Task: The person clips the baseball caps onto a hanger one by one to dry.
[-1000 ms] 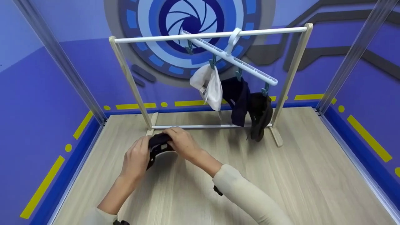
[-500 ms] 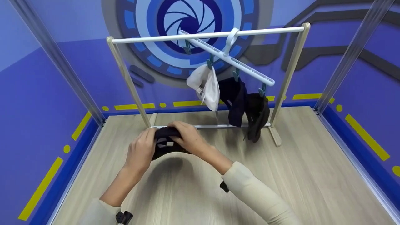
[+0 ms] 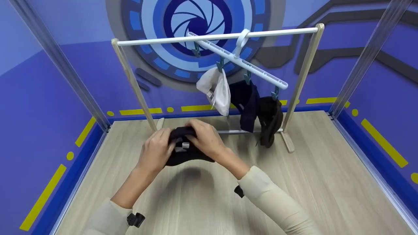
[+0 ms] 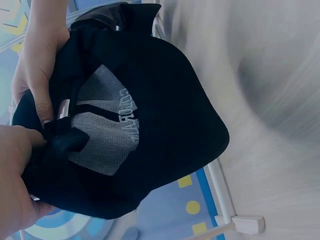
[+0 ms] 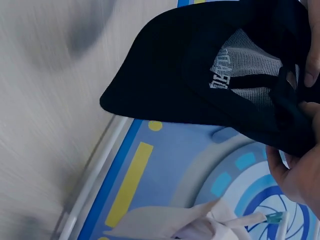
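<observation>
A black baseball cap [image 3: 187,157] hangs above the table between both hands, its brim downward. My left hand [image 3: 155,150] grips one side of its back edge; my right hand [image 3: 206,138] grips the other side, fingers behind and thumb toward the inside. The left wrist view looks into the cap [image 4: 172,100], showing a grey mesh lining with pale lettering. In the right wrist view the brim of the cap [image 5: 160,70] points left. Behind it a white hanger [image 3: 240,60] carries a white cap [image 3: 217,93], a dark navy cap [image 3: 249,107] and a dark brown cap [image 3: 271,124] on clips.
The hanger hooks over the white top bar [image 3: 147,41] of a wooden-sided rack. At the hanger's far left end dangles a clip [image 3: 196,51] with nothing in it. Patterned blue walls enclose the wooden table [image 3: 294,189] at the back and both sides.
Both hands have shifted rightward and slightly up with the black cap. The cap has turned so its inside and brim show more. The hanging caps hold nearly the same place.
</observation>
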Action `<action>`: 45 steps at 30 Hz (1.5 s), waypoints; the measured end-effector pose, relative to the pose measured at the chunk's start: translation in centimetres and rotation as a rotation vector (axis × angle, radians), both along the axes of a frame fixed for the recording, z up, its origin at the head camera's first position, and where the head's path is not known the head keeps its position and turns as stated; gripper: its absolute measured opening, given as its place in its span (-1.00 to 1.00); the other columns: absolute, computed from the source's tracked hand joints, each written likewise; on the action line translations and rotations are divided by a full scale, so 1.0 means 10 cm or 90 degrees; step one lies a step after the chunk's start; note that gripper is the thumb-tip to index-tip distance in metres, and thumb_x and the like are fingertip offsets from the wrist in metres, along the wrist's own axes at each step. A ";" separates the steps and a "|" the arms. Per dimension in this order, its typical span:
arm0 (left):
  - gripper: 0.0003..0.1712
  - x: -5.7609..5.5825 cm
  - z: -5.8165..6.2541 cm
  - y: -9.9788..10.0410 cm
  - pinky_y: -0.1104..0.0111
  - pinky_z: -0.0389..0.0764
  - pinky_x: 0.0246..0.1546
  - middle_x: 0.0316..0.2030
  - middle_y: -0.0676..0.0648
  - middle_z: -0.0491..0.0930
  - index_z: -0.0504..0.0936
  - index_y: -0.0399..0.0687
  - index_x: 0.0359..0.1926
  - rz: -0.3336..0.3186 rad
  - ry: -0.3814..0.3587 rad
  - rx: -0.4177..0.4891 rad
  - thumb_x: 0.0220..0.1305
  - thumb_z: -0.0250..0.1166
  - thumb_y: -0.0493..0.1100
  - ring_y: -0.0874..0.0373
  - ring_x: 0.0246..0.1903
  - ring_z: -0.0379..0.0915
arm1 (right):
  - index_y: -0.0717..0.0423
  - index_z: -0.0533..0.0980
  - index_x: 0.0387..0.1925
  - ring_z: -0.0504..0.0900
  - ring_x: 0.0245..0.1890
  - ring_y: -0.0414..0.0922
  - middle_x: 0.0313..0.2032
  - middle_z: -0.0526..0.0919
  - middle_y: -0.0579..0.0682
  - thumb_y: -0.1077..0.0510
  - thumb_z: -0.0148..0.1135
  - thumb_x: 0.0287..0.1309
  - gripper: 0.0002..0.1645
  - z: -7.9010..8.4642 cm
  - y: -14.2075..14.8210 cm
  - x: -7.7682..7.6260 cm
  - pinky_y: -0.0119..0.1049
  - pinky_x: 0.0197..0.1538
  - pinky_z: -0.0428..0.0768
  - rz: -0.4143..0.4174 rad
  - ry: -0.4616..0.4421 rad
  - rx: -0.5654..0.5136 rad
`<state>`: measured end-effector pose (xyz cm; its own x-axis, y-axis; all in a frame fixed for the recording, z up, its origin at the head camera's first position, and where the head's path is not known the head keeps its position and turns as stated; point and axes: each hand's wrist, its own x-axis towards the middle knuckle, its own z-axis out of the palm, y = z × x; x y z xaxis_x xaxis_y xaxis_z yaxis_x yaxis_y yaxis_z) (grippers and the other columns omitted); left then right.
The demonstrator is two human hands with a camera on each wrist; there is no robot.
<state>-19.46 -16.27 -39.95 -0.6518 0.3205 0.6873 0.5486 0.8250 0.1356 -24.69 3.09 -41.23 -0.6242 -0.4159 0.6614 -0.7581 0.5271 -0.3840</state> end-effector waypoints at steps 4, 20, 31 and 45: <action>-0.75 -0.05 0.04 0.07 0.03 0.70 -0.18 -0.23 -0.22 0.67 0.60 -0.28 -0.13 -0.001 0.004 -0.007 0.18 0.43 -0.43 -0.14 -0.20 0.64 | 0.15 0.54 -0.15 0.71 -0.14 -0.07 -0.20 0.69 0.01 0.27 0.39 0.23 -0.80 0.02 0.06 -0.01 -0.18 -0.02 0.68 -0.010 0.012 0.008; -0.88 -0.34 0.28 0.32 0.09 0.65 -0.26 -0.33 -0.18 0.66 0.60 -0.26 -0.23 -0.007 0.064 -0.049 0.35 0.18 -0.49 -0.12 -0.32 0.58 | 0.15 0.52 0.03 0.65 -0.04 0.00 -0.06 0.64 0.08 0.29 0.41 0.17 -0.61 0.27 0.25 -0.02 -0.11 0.07 0.63 -0.042 -0.066 0.045; -0.88 -0.55 0.46 0.52 0.10 0.66 -0.19 -0.31 -0.20 0.67 0.61 -0.28 -0.22 -0.019 0.062 -0.061 0.35 0.17 -0.48 -0.11 -0.30 0.56 | 0.07 0.52 -0.04 0.70 -0.27 0.03 -0.15 0.66 -0.01 0.22 0.30 0.30 -0.77 0.40 0.28 -0.07 -0.04 -0.24 0.68 -0.183 -0.026 0.022; -0.85 -0.71 0.64 0.62 0.07 0.67 -0.23 -0.36 -0.20 0.69 0.62 -0.25 -0.27 -0.038 -0.003 -0.047 0.35 0.16 -0.49 -0.13 -0.33 0.61 | 0.09 0.64 0.01 0.76 -0.18 0.10 -0.09 0.76 0.03 0.11 0.25 0.40 -0.76 0.55 0.44 -0.17 0.02 -0.15 0.70 -0.214 -0.021 0.048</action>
